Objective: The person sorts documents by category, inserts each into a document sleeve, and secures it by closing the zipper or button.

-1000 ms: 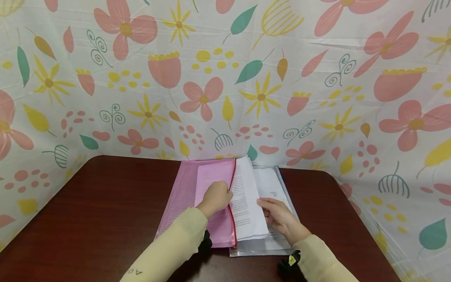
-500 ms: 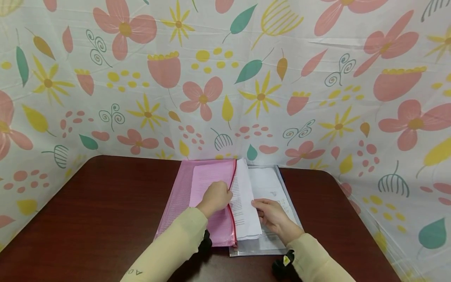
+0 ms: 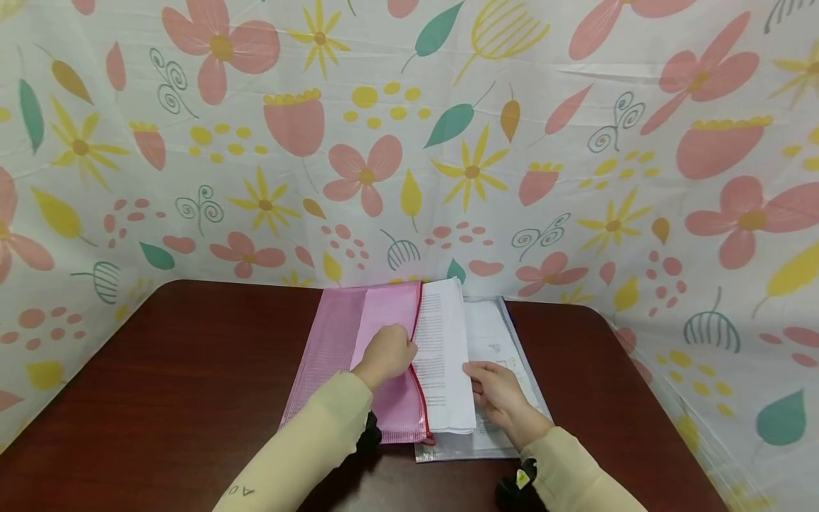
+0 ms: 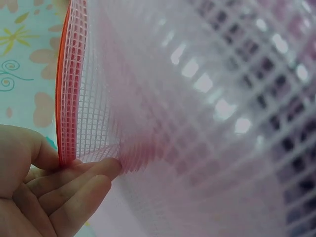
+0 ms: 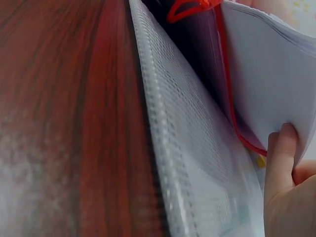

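My left hand (image 3: 387, 353) pinches the red-edged opening of a pink mesh zipper pouch (image 3: 320, 355), lifting that side. In the left wrist view the thumb and fingers (image 4: 81, 185) hold the red zipper edge (image 4: 60, 89). A stack of printed white papers (image 3: 448, 355) lies partly inside the pouch and sticks out to the right. My right hand (image 3: 505, 398) pinches the stack's right edge, fingers behind and thumb in front. Seen from the right wrist, the papers (image 5: 269, 74) stand between the pouch's red edges. Underneath lies a clear mesh pouch (image 3: 467, 451) with papers in it.
The dark brown wooden table (image 3: 192, 370) carries both pouches near its back edge. Behind it hangs a white curtain (image 3: 409, 142) printed with flowers and leaves. A red pull cord (image 5: 190, 9) shows at the pouch's corner in the right wrist view.
Over the last second the papers have shifted left, further into the pink pouch, with my right hand moving along. My left hand keeps its hold on the pouch's edge.
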